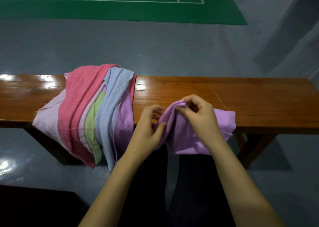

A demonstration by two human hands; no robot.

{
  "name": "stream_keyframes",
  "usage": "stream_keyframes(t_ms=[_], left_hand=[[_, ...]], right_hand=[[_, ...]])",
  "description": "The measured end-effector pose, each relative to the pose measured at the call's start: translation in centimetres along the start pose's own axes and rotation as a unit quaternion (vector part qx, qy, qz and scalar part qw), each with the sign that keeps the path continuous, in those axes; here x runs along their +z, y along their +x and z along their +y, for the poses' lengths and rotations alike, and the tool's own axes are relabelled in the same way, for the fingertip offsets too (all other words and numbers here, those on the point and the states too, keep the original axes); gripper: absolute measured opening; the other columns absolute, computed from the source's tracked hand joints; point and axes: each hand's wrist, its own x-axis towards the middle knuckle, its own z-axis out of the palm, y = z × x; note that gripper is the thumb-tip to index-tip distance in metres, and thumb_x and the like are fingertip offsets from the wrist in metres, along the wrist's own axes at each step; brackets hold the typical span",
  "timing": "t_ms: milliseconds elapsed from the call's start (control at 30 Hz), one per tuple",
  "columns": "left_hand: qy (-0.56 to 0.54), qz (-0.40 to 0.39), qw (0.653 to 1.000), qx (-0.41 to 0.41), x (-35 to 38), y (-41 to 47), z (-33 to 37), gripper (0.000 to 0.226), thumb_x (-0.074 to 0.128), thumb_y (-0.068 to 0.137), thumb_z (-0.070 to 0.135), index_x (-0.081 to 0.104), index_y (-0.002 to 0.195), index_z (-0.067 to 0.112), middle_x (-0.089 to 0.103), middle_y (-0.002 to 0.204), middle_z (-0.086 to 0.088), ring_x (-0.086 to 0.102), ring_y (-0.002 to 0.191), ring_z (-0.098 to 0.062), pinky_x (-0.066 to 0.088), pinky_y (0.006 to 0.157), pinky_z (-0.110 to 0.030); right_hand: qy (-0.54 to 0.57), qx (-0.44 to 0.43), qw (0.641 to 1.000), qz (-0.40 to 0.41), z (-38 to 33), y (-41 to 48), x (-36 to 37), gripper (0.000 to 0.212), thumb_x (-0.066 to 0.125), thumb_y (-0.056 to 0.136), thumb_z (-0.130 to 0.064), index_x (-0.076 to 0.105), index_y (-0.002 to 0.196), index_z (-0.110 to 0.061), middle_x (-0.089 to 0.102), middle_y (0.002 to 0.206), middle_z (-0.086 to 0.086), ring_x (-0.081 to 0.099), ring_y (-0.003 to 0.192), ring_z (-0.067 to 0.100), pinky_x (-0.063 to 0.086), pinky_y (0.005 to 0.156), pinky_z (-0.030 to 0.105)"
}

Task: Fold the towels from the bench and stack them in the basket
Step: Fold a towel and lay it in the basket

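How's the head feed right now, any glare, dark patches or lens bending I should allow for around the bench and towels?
Head view: glare patches on the bench top at its left end; the lower left corner is nearly black; the wide lens bows the bench edges. The purple towel, both hands and the towel pile are evenly lit and fairly sharp.

wooden bench [224,88], towel pile [89,109], purple towel [222,119]

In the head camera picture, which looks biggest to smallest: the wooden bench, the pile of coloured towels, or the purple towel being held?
1. wooden bench
2. pile of coloured towels
3. purple towel, partly hidden by the hands
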Motion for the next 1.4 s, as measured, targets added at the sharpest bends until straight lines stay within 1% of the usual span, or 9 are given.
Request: stream_keyframes(t_ms=[200,300,500,667,933,1067,1133,1267,1400], left_hand=[[0.090,-0.067,0.993,-0.048,-1.3,-2.5,-2.5,0.057,0.049,0.087,-0.005,0.040,0.100,0.050,0.052,0.096,0.018,0.056,0.082,-0.003,0.049,0.078,-0.028],[0.167,-0.081,0.982,0.029,-2.4,-2.5,-2.3,0.047,0.045,0.088,-0.006,0.046,0.100,0.040,0.046,0.097,0.021,0.052,0.078,0.003,0.046,0.072,-0.022],[0.250,-0.094,0.961,0.072,-4.6,-2.1,-1.7,0.021,0.036,0.084,0.028,0.055,0.084,0.021,0.049,0.090,0.014,0.053,0.082,-0.008,0.049,0.069,-0.038],[0.251,-0.061,0.959,0.113,-5.5,-0.4,0.6,0.043,0.053,0.082,0.055,0.048,0.070,0.014,0.047,0.071,0.007,0.046,0.065,-0.011,0.039,0.059,-0.028],[0.217,0.075,0.950,0.212,-6.7,4.5,8.7,0.026,0.057,0.079,0.033,0.053,0.072,0.008,0.053,0.063,0.000,0.044,0.061,-0.015,0.037,0.056,-0.022],[0.198,0.040,0.965,0.168,-7.5,5.8,11.6,0.023,0.068,0.077,0.020,0.059,0.098,0.019,0.055,0.071,0.013,0.051,0.066,-0.007,0.039,0.062,-0.012],[0.220,-0.005,0.964,0.150,-8.0,5.8,12.4,0.021,0.062,0.073,0.029,0.067,0.089,0.017,0.058,0.065,0.013,0.051,0.065,-0.002,0.037,0.059,-0.011],[0.044,-0.003,0.994,0.105,-8.8,5.0,13.3,0.020,0.053,0.065,0.039,0.061,0.077,0.026,0.061,0.068,0.019,0.051,0.064,0.005,0.039,0.060,-0.009],[-0.165,0.045,0.984,0.041,-8.4,5.1,12.8,0.003,0.065,0.084,0.019,0.063,0.085,0.017,0.064,0.073,0.013,0.055,0.071,-0.003,0.046,0.064,-0.015]], right_hand=[[-0.023,-0.009,0.998,0.052,-0.2,0.8,-2.2,0.020,0.064,0.088,-0.009,0.061,0.081,-0.029,0.063,0.079,-0.016,0.056,0.078,-0.006,0.047,0.076,0.015],[-0.038,-0.004,0.997,0.064,0.0,0.7,-2.4,0.019,0.065,0.087,-0.010,0.061,0.081,-0.028,0.062,0.079,-0.014,0.056,0.077,-0.007,0.047,0.078,0.018],[-0.048,-0.008,0.994,0.094,-0.7,0.2,-3.3,0.017,0.066,0.087,-0.014,0.062,0.083,-0.030,0.063,0.081,-0.014,0.057,0.080,-0.002,0.049,0.078,0.017],[-0.049,-0.016,0.990,0.133,-2.1,-0.1,-4.0,0.013,0.069,0.085,-0.016,0.064,0.082,-0.027,0.064,0.078,-0.013,0.058,0.076,-0.002,0.047,0.076,0.016],[-0.018,-0.072,0.973,0.220,-7.7,0.4,-7.7,0.005,0.069,0.085,-0.018,0.064,0.087,-0.017,0.063,0.078,-0.007,0.055,0.071,-0.002,0.047,0.070,0.013],[-0.064,-0.119,0.957,0.258,-9.4,0.1,-8.3,0.010,0.068,0.086,-0.018,0.059,0.084,-0.023,0.052,0.083,-0.012,0.046,0.073,0.001,0.039,0.068,0.008],[-0.067,-0.138,0.952,0.264,-9.7,-0.1,-8.2,0.015,0.065,0.087,-0.017,0.055,0.082,-0.026,0.047,0.085,-0.014,0.046,0.074,0.001,0.037,0.070,0.007],[0.052,-0.091,0.977,0.188,-10.5,-1.3,-7.0,0.013,0.054,0.096,-0.020,0.054,0.084,-0.024,0.056,0.078,-0.007,0.050,0.069,0.001,0.041,0.063,0.016],[0.090,-0.078,0.980,0.162,-11.4,-1.4,-6.0,0.010,0.048,0.099,-0.025,0.053,0.090,-0.025,0.056,0.083,-0.004,0.051,0.068,0.004,0.044,0.059,0.017]])
